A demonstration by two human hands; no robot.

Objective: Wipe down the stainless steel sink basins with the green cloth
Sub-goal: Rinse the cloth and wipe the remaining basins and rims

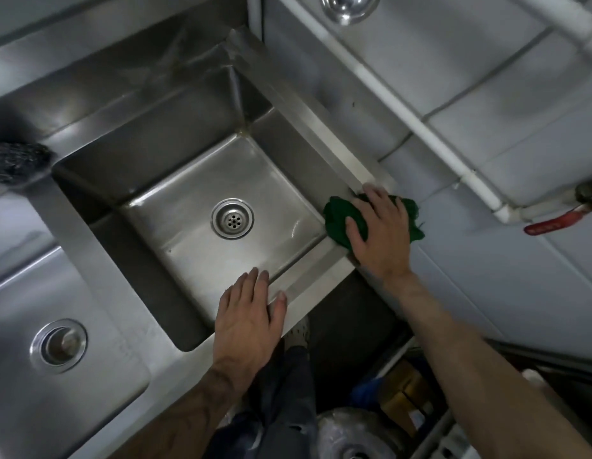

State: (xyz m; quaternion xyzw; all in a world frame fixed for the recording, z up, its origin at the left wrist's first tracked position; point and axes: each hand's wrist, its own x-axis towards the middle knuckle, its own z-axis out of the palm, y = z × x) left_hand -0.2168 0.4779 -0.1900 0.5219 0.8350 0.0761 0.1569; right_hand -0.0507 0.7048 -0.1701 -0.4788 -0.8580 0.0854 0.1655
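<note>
A deep stainless steel basin (271, 180) with a round drain (232, 218) fills the middle of the view. My right hand (380, 231) lies flat on the bunched green cloth (337, 220), pressing it on the basin's right front corner rim. My left hand (251, 318) rests flat on the front rim (307, 283), fingers straight, holding nothing. A second basin (29, 293) with its own drain (58, 345) lies to the left.
A dark steel-wool scourer (18, 160) sits on the ledge at the left. White pipes (420, 127) and a red valve handle (549, 224) run along the tiled wall on the right. Below the sink stand boxes and a wrapped bundle (354, 432).
</note>
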